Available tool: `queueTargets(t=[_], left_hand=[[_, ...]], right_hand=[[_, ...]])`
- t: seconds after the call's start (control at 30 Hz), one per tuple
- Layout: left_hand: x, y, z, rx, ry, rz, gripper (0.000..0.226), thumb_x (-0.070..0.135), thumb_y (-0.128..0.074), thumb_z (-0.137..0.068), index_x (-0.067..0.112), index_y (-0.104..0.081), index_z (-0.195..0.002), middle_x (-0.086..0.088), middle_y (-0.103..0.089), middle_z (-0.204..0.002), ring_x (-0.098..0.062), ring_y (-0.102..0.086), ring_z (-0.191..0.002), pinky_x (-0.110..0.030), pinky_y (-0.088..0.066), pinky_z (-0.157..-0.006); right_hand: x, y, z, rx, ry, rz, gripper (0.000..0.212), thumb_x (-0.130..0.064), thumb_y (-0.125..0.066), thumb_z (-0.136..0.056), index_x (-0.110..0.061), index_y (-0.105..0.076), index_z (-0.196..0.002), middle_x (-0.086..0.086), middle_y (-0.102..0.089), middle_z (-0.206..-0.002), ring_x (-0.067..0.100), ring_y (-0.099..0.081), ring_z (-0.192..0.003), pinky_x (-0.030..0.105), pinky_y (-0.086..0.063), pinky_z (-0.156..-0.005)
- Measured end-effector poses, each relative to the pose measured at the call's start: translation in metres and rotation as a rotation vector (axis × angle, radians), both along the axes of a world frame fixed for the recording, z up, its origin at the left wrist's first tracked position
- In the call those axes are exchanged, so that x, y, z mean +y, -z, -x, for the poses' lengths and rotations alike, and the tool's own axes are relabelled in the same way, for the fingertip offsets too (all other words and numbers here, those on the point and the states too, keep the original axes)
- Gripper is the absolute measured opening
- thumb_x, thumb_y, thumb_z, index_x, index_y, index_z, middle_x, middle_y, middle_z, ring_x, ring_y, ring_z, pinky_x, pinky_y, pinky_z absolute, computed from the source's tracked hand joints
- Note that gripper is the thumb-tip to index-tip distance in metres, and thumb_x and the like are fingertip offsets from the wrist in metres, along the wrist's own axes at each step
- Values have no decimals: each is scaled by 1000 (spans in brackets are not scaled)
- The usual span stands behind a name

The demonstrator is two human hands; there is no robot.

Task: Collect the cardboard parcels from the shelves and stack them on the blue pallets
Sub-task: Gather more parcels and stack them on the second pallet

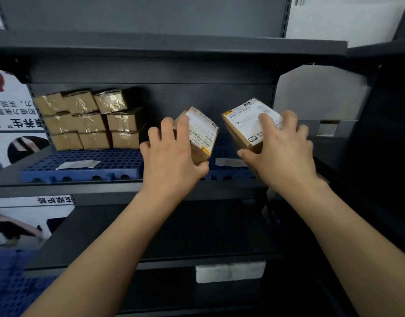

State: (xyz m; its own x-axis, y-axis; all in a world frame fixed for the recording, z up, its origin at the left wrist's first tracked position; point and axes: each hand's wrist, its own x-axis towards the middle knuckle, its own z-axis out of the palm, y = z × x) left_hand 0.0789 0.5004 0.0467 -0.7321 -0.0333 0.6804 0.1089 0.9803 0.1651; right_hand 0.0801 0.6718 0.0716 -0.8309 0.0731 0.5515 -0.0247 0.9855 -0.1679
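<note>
Each parcel is carried tilted in only 1 hand. The main risk, as I judge it, is a box twisting out of its grip on the way down and landing skewed, or dropping off the front lip of the shelf (151, 186). A 2nd risk is the existing stack (89, 120) at centre left of the frame, 3 boxes high and 3 across. A nudge from the left parcel (202, 131) could push its near column askew. A paper slip (78, 164) lies loose on the left blue pallet (94, 172), and a box set on it may sit unevenly.

The left hand (171, 156) grips the left parcel from above, fingers (167, 126) spread over its top, thumb hooked under the lower edge. The right hand (281, 152) holds the right parcel (242, 120) likewise, fingers curled over the label and thumb against the near side. Both parcels hang at mid-frame near the right blue pallet (222, 145); whether either touches it I cannot tell.
</note>
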Motion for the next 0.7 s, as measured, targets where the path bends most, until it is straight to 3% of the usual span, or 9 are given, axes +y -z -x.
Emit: queueTargets(t=[0.3, 0.53, 0.7], left_hand=[[-9, 0, 73, 5, -66, 50, 91, 46, -70, -68, 17, -22, -140, -12, -34, -134, -32, -34, -117, -46, -34, -94], [-19, 2, 140, 25, 4, 116, 95, 43, -72, -65, 14, -22, -141, -13, -40, -130, -33, -38, -114, -44, -35, -90], [-24, 5, 183, 32, 105, 148, 97, 37, -75, -64, 12, -22, -141, -12, -44, -129, -31, -40, -114, -44, -35, -93]], right_hand=[[-1, 0, 75, -17, -62, 27, 74, -53, -63, -81, -19, -31, -139, 17, -21, -146, 40, -32, -125, 53, -36, -98], [-12, -3, 128, -37, -25, 45, 79, -54, -63, -81, -21, -28, -143, 17, -22, -146, 41, -32, -125, 53, -40, -97], [-20, -2, 171, -116, -28, 204, 80, -57, -57, -84, -24, -22, -147, 16, -19, -146, 40, -29, -130, 48, -37, -102]])
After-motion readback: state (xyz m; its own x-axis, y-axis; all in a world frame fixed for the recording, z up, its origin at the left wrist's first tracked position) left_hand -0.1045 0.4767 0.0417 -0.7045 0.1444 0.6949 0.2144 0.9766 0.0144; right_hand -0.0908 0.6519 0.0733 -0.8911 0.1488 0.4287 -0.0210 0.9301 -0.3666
